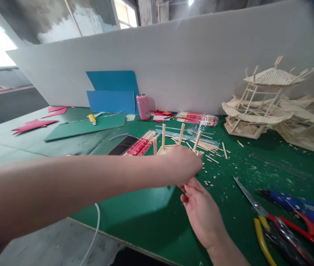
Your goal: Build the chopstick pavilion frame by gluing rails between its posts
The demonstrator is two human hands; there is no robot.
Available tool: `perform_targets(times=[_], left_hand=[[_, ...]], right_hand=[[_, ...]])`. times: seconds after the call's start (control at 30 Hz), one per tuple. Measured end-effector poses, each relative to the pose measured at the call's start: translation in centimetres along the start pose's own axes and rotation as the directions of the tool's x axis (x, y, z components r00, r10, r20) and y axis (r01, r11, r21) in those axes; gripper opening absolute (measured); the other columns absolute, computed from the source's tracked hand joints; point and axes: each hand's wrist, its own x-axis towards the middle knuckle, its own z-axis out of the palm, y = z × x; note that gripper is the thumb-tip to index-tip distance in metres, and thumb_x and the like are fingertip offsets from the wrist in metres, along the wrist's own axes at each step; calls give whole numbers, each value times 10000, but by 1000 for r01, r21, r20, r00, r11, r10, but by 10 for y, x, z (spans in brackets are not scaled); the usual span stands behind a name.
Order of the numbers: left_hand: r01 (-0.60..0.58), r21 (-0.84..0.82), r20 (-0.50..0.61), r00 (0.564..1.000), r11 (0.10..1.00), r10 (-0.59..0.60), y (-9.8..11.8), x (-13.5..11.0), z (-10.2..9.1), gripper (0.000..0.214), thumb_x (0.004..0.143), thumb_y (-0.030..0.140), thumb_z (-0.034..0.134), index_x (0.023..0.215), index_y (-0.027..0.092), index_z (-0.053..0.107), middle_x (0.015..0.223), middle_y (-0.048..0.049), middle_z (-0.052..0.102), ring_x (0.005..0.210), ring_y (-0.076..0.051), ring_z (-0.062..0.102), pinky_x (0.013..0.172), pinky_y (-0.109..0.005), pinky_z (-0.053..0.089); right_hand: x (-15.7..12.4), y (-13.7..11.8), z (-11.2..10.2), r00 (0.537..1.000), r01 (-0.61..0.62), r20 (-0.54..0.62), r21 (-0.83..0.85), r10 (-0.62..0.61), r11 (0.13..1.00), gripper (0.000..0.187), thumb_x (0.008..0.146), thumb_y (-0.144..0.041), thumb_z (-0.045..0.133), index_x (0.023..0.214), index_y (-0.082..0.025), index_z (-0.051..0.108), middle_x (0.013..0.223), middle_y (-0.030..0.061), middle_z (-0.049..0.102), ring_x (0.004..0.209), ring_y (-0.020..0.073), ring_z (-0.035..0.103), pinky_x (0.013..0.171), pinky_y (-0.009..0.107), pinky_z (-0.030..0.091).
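Observation:
A small model of pale wooden sticks (163,136), with several upright posts, stands on the green tabletop, its lower part hidden behind my left forearm and hand. My left hand (186,164) reaches across the front of the model, bent down at the wrist. Its fingers are hidden from view. Just below it is my right hand (201,208), palm turned up and fingers bent together near the left hand. What those fingers pinch, if anything, is too small and covered to make out.
Scissors (252,199), a blue glue gun (298,207) and yellow-handled pliers (263,242) lie at right. Finished stick pavilions (267,99) stand behind them. Farther back are a pink flask (144,106), packaged chopsticks (197,118), a phone (123,145) and a yellow cutter (91,118).

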Motion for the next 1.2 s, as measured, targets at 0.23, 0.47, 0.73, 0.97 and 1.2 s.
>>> perform_targets(times=[0.23, 0.47, 0.73, 0.97, 1.2], left_hand=[[83, -53, -306, 947, 995, -95, -32, -59, 72, 254, 825, 219, 503, 608, 162, 622, 634, -51, 576, 633, -204, 560, 576, -321, 446], [28, -447, -529, 798, 894, -290, -49, -37, 128, 251, 811, 240, 540, 1036, 150, 605, 1022, -111, 563, 937, -243, 553, 800, -378, 473], [-102, -622, -524, 791, 776, -316, -43, -15, 141, 170, 840, 180, 505, 911, 189, 660, 1042, -77, 589, 1002, -216, 521, 874, -367, 439], [-173, -655, -567, 756, 736, -327, -41, -12, 143, 196, 834, 136, 501, 921, 215, 658, 1004, -52, 612, 968, -192, 545, 840, -337, 462], [-70, -575, -520, 801, 815, -297, -37, -14, 137, 204, 857, 167, 441, 877, 186, 643, 925, -72, 611, 903, -218, 564, 788, -365, 465]], right_hand=[[2, -1, 1, 997, -37, -72, 35, 40, 999, 298, 696, -190, 604, 989, -211, 657, 1081, 28, 607, 885, 128, 516, 607, 196, 368], [2, 2, -2, 996, -47, -73, 61, 52, 997, 315, 693, -210, 635, 1006, -236, 660, 1070, 9, 629, 890, 136, 522, 632, 213, 368], [3, 2, 0, 990, -83, -106, 66, 90, 994, 376, 625, -305, 718, 992, -244, 670, 1088, 10, 630, 903, 159, 515, 652, 252, 358], [4, 3, -3, 987, -116, -109, 55, 122, 992, 404, 617, -355, 731, 1006, -273, 663, 1049, 2, 638, 914, 165, 506, 677, 266, 350], [2, 5, -5, 990, -114, -79, 16, 115, 993, 446, 637, -376, 713, 1064, -278, 633, 977, 10, 651, 869, 160, 492, 703, 280, 340]])
